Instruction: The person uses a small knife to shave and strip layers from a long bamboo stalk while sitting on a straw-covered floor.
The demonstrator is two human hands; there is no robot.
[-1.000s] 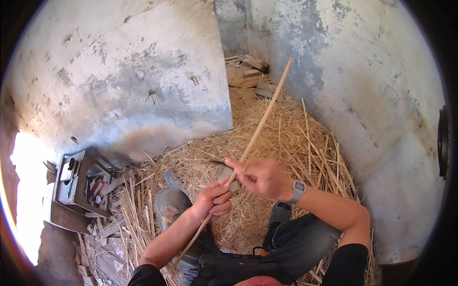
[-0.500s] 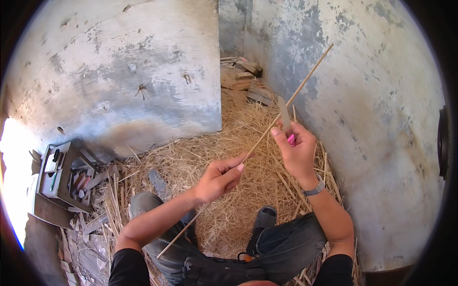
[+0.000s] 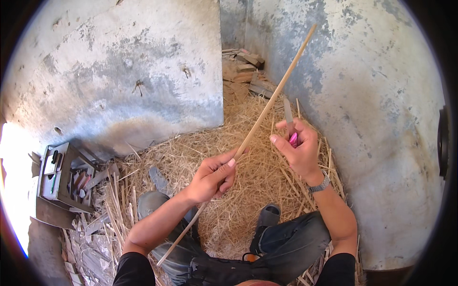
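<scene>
A long, thin wooden stick slants from my left thigh up toward the far right wall. Closed round it below its middle is my left hand, thumb laid along the wood. My right hand, wearing a metal-banded watch, grips a knife with a pinkish handle. The blade points up and away, just right of the stick and apart from it. Most of the handle is hidden in my palm.
Pale shavings cover the floor between my legs. At left stands a small wooden stand with pens and scraps. Wood pieces lie in the far corner. Worn plastered walls rise ahead and at right.
The stick has swung to a steeper angle, its far tip moving left and up. My right hand and the knife have come away from the stick, slightly to the right.
</scene>
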